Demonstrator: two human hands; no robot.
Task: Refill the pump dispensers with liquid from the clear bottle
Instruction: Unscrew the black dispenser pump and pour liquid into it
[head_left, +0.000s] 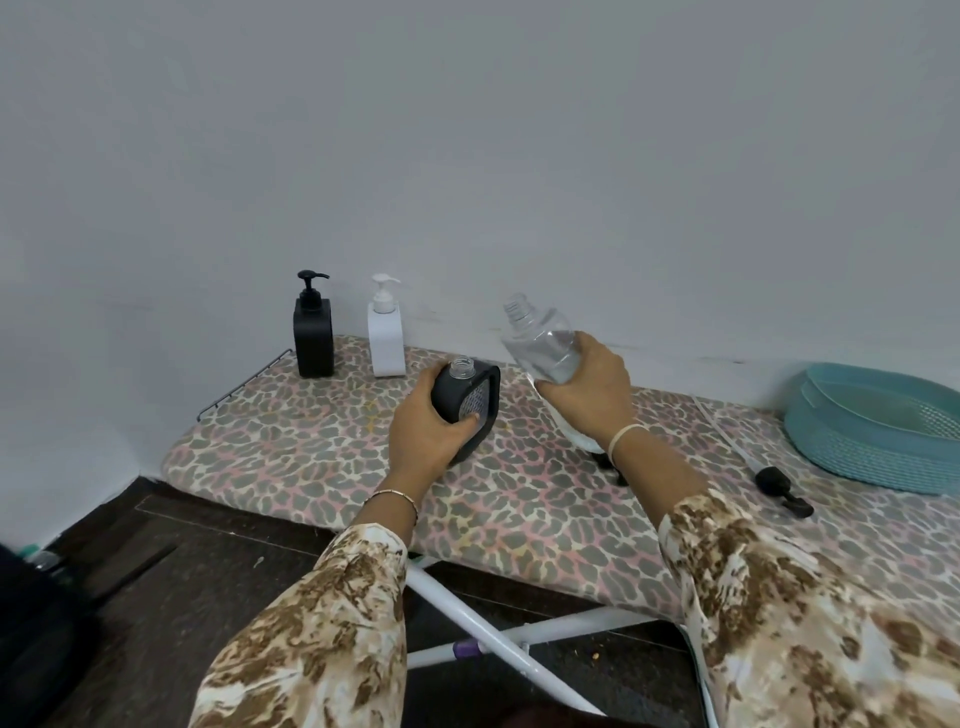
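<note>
The uncapped clear bottle (540, 345) is gripped in the right hand (587, 395), neck tipped toward the open dispenser (465, 395). The left hand (426, 431) wraps its fingers round the dispenser and leans it on the ironing board (311, 436), likely to meet the pour. A loose pump (779, 486) lies aside.

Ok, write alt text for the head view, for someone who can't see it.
A person's left hand holds a tilted open dispenser, right hand an uncapped clear bottle beside it, neck raised, over a leopard-print board. A black dispenser and a white dispenser stand capped by the wall; a loose pump and a teal basket lie at right.
</note>
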